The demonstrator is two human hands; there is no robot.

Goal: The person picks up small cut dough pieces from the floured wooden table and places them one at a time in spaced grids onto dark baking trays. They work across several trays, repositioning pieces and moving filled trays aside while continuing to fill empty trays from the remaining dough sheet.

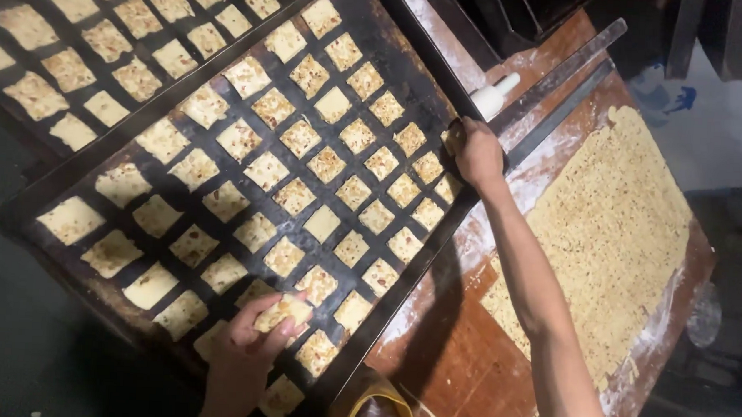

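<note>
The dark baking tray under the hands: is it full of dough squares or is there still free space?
Nearly full. Dough squares cover the tray in rows; the left hand holds one at the near edge.

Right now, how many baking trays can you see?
2. The near tray lies under both hands: the left hand holds a dough square over it, the right hand grips its far rim. The second tray sits beyond, top left, partly cut off.

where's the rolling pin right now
In the head view, the white rolling pin lies upper centre on the floured wooden table, just beyond the right hand, between the dark baking tray and the long metal bars.
</note>
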